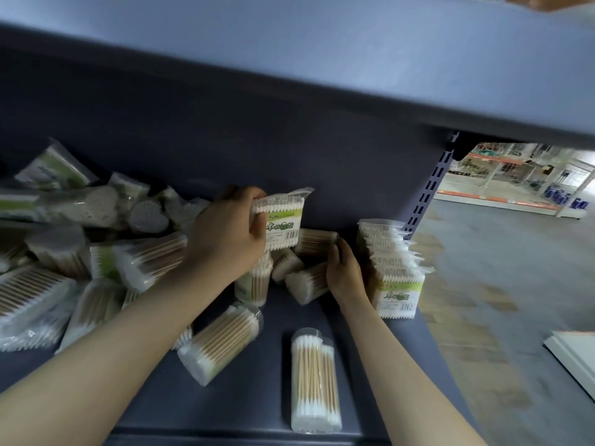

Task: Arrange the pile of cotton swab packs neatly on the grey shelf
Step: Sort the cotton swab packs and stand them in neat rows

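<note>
My left hand [225,233] grips one cotton swab pack [285,222] upright, its green label facing me, above the middle of the grey shelf [257,400]. My right hand [344,272] rests with straight fingers against the left side of a neat row of upright packs [394,272] at the shelf's right end. A loose pile of packs [80,252] covers the left half of the shelf. Two packs lie flat near the front, one to the left [222,344] and one at the edge [315,381]. Several more packs [302,275] lie between my hands.
An upper shelf board [322,75] hangs low over the work area. A slotted upright post [431,188] bounds the shelf on the right. Beyond it lie a bare store floor [499,300] and distant racks. A white panel [576,358] lies at the right.
</note>
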Available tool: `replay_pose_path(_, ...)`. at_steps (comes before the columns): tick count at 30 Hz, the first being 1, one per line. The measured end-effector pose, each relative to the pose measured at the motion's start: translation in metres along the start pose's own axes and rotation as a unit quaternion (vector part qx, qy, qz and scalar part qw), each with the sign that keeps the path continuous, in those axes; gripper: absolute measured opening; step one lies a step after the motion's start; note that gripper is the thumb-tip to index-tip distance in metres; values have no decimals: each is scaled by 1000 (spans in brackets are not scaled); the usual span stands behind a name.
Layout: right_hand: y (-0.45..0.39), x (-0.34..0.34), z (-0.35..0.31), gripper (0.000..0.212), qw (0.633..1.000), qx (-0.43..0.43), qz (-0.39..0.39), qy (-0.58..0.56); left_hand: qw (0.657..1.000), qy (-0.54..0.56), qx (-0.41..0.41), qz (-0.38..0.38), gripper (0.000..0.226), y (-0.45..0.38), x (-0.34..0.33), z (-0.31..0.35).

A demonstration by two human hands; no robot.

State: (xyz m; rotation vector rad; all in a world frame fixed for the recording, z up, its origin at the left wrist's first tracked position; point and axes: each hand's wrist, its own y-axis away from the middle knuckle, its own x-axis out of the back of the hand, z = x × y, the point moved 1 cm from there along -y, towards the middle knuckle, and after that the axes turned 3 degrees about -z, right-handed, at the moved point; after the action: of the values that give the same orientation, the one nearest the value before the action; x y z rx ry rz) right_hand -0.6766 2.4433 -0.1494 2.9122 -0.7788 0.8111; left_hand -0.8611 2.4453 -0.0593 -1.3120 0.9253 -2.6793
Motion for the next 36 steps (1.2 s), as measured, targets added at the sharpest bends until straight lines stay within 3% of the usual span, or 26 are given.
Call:
replay_pose_path(19, 12, -28, -14, 34, 998, 25, 9, -58, 1000, 16, 4, 23, 29, -1, 8, -17)
replay_pose_path(36, 14, -55, -22, 39, 997, -1, 9, -74, 999, 20, 19, 20, 30, 1, 12, -27)
